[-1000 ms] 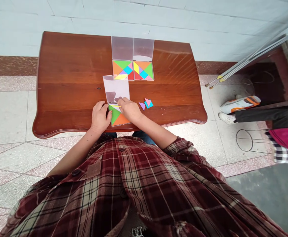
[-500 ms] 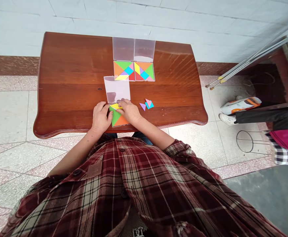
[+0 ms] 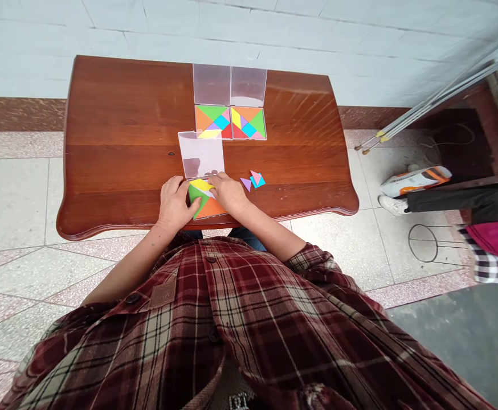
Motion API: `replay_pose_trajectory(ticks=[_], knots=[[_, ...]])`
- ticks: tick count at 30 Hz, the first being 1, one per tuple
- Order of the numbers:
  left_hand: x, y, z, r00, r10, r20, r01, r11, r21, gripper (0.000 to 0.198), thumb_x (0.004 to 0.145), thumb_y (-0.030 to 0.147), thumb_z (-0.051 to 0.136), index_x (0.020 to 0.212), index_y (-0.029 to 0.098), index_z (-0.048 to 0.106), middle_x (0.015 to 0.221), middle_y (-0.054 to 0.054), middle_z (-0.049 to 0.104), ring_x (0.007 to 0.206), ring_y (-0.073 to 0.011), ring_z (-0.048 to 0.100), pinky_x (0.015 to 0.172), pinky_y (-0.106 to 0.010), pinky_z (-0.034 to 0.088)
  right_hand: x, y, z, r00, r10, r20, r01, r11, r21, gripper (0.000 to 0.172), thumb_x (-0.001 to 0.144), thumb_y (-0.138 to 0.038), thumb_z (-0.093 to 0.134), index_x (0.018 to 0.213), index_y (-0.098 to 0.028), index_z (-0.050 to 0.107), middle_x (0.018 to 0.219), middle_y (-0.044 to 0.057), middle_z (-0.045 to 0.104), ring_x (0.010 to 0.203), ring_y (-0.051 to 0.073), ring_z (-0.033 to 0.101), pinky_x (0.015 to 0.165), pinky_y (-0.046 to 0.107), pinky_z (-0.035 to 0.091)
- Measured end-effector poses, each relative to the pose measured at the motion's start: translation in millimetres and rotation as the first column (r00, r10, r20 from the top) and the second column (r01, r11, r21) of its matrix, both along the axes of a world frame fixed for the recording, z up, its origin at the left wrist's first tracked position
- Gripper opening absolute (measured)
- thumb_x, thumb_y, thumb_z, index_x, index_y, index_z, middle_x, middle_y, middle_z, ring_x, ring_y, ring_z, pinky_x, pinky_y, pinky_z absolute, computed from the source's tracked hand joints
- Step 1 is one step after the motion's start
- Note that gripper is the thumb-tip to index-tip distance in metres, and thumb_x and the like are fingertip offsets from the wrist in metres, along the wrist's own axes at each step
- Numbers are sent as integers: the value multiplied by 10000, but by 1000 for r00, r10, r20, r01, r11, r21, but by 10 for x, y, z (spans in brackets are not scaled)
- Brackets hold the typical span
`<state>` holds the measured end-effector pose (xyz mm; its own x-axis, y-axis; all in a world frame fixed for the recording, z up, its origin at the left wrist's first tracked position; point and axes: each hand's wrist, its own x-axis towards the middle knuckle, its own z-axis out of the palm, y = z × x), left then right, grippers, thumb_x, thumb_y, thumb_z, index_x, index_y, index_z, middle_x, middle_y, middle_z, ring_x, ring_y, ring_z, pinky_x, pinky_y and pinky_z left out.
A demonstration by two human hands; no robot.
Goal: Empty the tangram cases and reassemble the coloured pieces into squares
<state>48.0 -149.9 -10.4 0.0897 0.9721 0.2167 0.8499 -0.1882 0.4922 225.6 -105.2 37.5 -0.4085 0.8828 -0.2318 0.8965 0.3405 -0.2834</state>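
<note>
An open tangram case (image 3: 209,216) lies at the table's front edge, its clear lid (image 3: 201,154) folded back. Inside it are a green triangle (image 3: 194,199), an orange triangle (image 3: 211,209) and a yellow parallelogram (image 3: 200,185). My left hand (image 3: 174,205) grips the case's left side, thumb over the green triangle. With bent fingers, my right hand (image 3: 231,195) closes on the right end of the yellow parallelogram and partly covers the case. To its right lie a loose purple triangle (image 3: 246,183), a pink triangle (image 3: 255,176) and a blue square (image 3: 260,182), the pink overlapping the blue.
Two filled tangram cases (image 3: 213,121) with raised lids stand side by side farther back on the brown wooden table (image 3: 121,142). A tiled wall is behind it. To the right are crutches (image 3: 386,134), a bag (image 3: 415,181) and a seated person's leg (image 3: 441,200).
My right hand has slid slightly right, uncovering more of the yellow parallelogram. My left thumb has stretched farther over the green triangle. The loose pieces stay put.
</note>
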Motion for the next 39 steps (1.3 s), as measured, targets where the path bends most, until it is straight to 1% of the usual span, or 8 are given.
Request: replay_pose_trajectory(ticks=[8,13,20,26,28,32,36,39], knots=[[1,0,23,1000,-12,-8,11,999,-42,500,799,441,580,1195,137,593,1330,-181,543,1289,-368,470,1109,-525,354,9,33,-16,993,120,21,-120,993,14,320,990,-180,378,1192,-170,626,1243,126,603,1055,227,619,837,317,495],[-5,6,28,1000,-15,2,15,999,-41,480,796,436,577,1179,148,594,1334,-181,543,1286,-374,465,1102,-543,352,-76,-4,30,999,36,8,-36,999,-1,311,978,-240,459,1252,-141,567,1263,152,596,1080,243,618,851,342,511],[2,12,42,999,-24,-25,23,999,-22,461,795,424,582,1153,135,609,1310,-183,561,1262,-362,484,1094,-515,371,-244,74,54,995,-88,35,91,992,-87,298,923,-163,524,1217,-127,556,1242,153,632,1102,247,629,881,346,516],[6,14,54,999,-30,-27,29,999,-34,460,803,412,580,1173,139,602,1300,-174,553,1259,-348,482,1091,-505,367,-208,152,95,996,-89,-6,87,979,-184,237,894,-145,523,1112,-160,617,1216,102,667,1082,225,641,874,323,513],[9,10,56,999,-31,-23,30,999,-36,457,805,404,577,1179,142,600,1299,-172,552,1263,-348,478,1090,-508,366,-222,144,115,995,-100,-1,98,979,-176,228,909,-208,539,1115,-155,622,1231,112,662,1098,231,638,887,329,510],[17,10,54,999,-29,-23,29,999,-17,434,798,390,582,1159,151,611,1278,-162,569,1244,-348,491,1077,-508,378,-316,131,128,992,-121,19,122,984,-129,317,940,-341,542,1168,-129,600,1208,151,672,1097,258,648,908,361,504],[20,13,54,999,-27,-31,27,1000,-7,427,794,392,583,1140,144,620,1265,-164,578,1238,-346,499,1074,-499,387,-381,161,97,993,-118,12,119,986,-118,291,943,-316,521,1166,-139,585,1125,129,701,1052,250,663,878,346,506],[20,15,55,999,-30,-28,30,1000,-8,445,791,399,590,1150,136,609,1266,-169,583,1238,-346,502,1077,-494,389,-337,173,103,996,-88,3,88,992,-92,245,953,-303,490,1128,-162,588,1107,101,694,1027,240,662,837,330,512]])
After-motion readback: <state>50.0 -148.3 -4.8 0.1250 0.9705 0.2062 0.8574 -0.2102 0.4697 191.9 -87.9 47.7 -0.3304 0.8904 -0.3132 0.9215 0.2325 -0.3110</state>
